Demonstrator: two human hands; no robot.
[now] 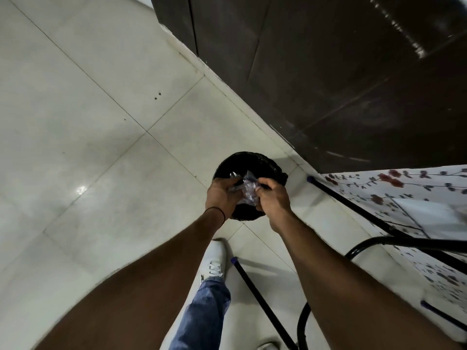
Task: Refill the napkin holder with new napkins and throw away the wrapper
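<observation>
A crumpled clear plastic wrapper (246,188) is held between both hands directly above a round bin lined with a black bag (249,161) that stands on the floor. My left hand (221,195) grips the wrapper's left side, and my right hand (271,198) pinches its right side. The napkin holder and napkins are out of sight.
Pale floor tiles (101,122) spread to the left. A dark wall or cabinet (328,72) rises behind the bin. At the right is a table with a flowered cloth (404,195) and black metal legs (262,304). My white shoe (214,261) stands just before the bin.
</observation>
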